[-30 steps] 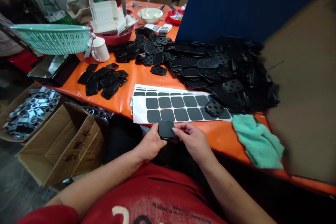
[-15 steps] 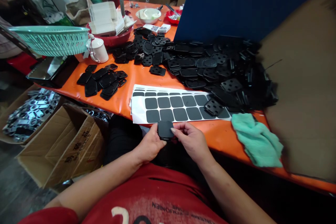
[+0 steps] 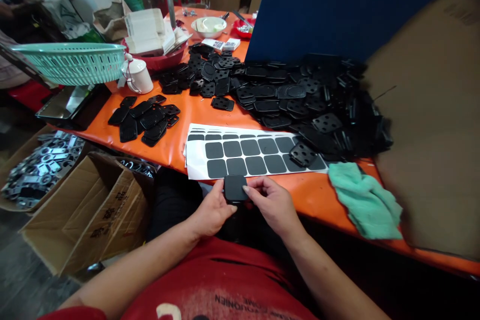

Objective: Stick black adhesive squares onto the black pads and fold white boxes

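Between my two hands, in front of the table edge, is a flat black square plate [image 3: 235,188] with rounded corners and a smooth dark grey top. My left hand [image 3: 213,210] grips its left side and lower edge, fingers partly hidden beneath. With thumb and fingers, my right hand [image 3: 273,204] pinches the right edge. Just beyond lies a white sheet of dark grey rounded-square stickers [image 3: 242,148], on top of other sheets. A black plate with holes [image 3: 303,154] rests on the sheet's right part.
A large heap of black plates [image 3: 292,91] spreads across the orange table [image 3: 180,153]; a smaller pile [image 3: 152,117] lies left. A green cloth [image 3: 363,200] hangs over the front edge. Left are a white mug [image 3: 138,76], a teal basket [image 3: 71,62] and an open carton [image 3: 90,215].
The view has shifted slightly. Both hands keep their hold on the plate, and the rest of the table looks the same.
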{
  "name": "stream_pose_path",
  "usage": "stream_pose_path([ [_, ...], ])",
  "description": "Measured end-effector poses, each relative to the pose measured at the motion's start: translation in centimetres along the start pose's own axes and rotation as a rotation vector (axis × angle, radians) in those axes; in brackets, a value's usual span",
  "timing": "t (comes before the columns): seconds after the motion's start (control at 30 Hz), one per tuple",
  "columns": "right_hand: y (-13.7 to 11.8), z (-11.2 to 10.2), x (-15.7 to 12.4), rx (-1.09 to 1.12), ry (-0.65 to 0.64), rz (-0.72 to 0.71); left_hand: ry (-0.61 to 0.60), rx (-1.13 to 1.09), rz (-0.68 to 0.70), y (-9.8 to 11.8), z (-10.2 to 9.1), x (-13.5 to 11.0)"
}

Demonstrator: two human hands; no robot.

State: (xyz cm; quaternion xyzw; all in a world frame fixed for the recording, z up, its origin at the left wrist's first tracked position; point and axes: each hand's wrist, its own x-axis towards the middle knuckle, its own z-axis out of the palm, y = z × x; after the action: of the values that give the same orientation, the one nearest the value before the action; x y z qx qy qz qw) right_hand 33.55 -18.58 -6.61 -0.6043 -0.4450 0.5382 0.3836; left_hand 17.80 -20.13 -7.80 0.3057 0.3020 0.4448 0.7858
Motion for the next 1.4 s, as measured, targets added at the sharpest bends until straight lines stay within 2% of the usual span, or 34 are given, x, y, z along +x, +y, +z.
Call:
stream_pose_path([
  [0.33, -0.4, 0.0, -0.4, -0.038, -0.019, -0.034, -0.033, -0.039, 0.007, -0.3, -0.5, -0.3],
  [0.6, -1.6, -0.7, -0.3, -0.274, -0.049, -0.058, -0.035, -0.061, 0.000, -0.7, -0.5, -0.4],
  [0.73, -1.2, -1.1, 0.3, -0.171, -0.104, -0.004, -0.019, -0.098, -0.035, -0.4, -0.3, -0.5],
  [0.83, -0.8, -0.9, 0.2, -0.086, -0.188, 0.009, 0.042, -0.135, -0.073, -0.2, 0.2, -0.6],
  [0.9, -0.7, -0.4, 0.0, -0.061, -0.239, -0.009, 0.124, -0.157, -0.112, -0.1, 0.7, -0.7],
  [1.0, -0.8, 0.2, -0.1, -0.081, -0.297, -0.129, 0.294, -0.121, -0.183, 0.4, 1.1, -0.3],
  [1.1, -1.1, -0.2, 0.7, -0.233, -0.269, -0.375, 0.402, 0.019, -0.228, 2.3, 0.8, 0.0],
  [1.2, -1.0, -2.3, 2.3, -0.403, -0.091, -0.524, 0.486, 0.294, -0.212, 6.6, -0.9, -1.1],
  [1.27, -0.4, -4.3, 3.5, -0.492, 0.035, -0.569, 0.585, 0.578, -0.119, 10.3, -3.2, -2.8],
  [1.33, 0.6, -6.3, 4.7, -0.575, 0.106, -0.637, 0.713, 0.965, 0.021, 14.1, -6.2, -5.2],
  [1.37, 1.3, -7.2, 5.2, -0.610, 0.120, -0.679, 0.782, 1.180, 0.036, 15.9, -7.9, -6.6],
  [1.4, 1.9, -7.9, 5.7, -0.638, 0.132, -0.713, 0.865, 1.395, -0.031, 17.4, -9.5, -8.1],
])
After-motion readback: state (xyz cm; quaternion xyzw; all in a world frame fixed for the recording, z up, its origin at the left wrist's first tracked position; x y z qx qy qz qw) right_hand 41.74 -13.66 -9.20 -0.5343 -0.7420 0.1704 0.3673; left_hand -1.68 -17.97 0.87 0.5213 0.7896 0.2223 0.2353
